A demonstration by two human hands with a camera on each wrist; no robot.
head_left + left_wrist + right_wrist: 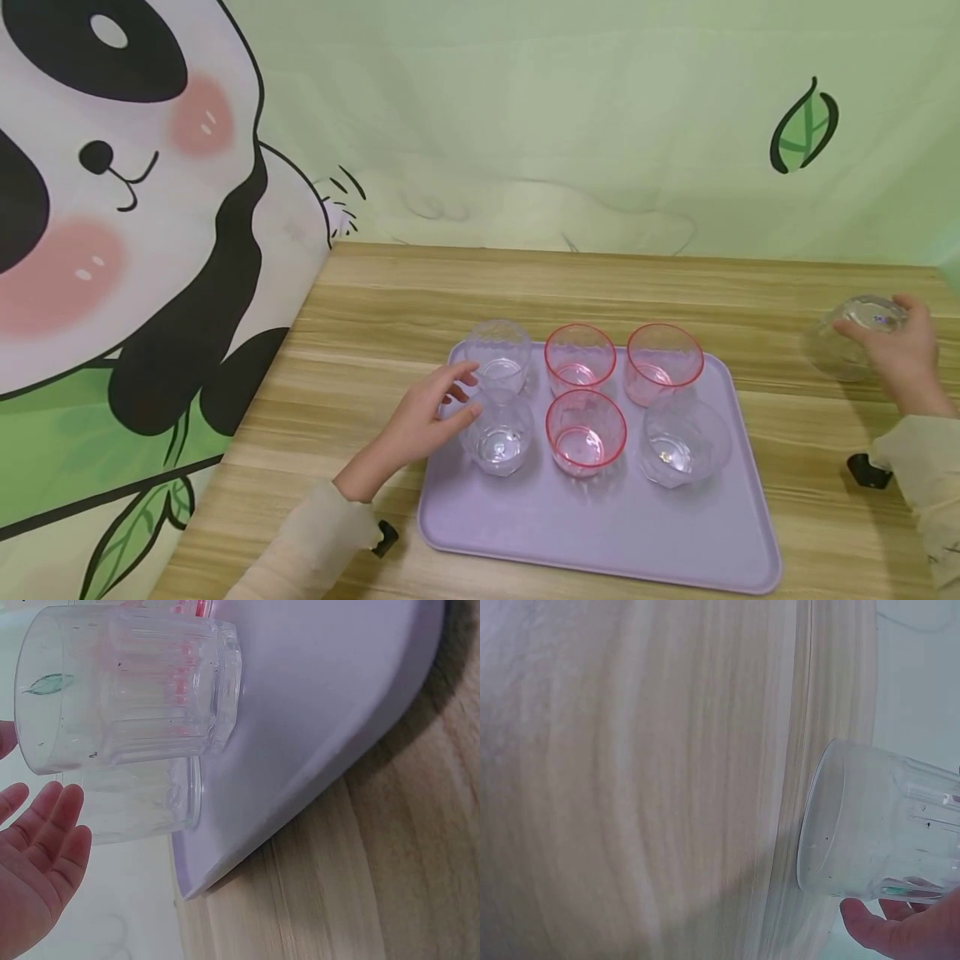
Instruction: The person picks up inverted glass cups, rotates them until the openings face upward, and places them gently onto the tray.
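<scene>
My right hand (903, 354) grips a clear plastic cup (836, 346) at the far right, beyond the tray. That cup is upside down, its rim towards the wooden table; whether the rim touches the wood I cannot tell. In the right wrist view, a thumb and fingers lie along the side of the cup (862, 825). My left hand (423, 417) hovers at the tray's left side, fingers loosely bent, beside an upright clear cup (498, 437). A small gap seems to separate the fingers from this cup (150, 690) in the left wrist view.
The lilac tray (600, 533) also bears another clear cup (498, 354) at back left, red-rimmed pink cups (581, 362) in the middle and back right, and a clear cup (678, 446) at front right. A panda-print cloth (480, 125) rises behind the table (810, 500).
</scene>
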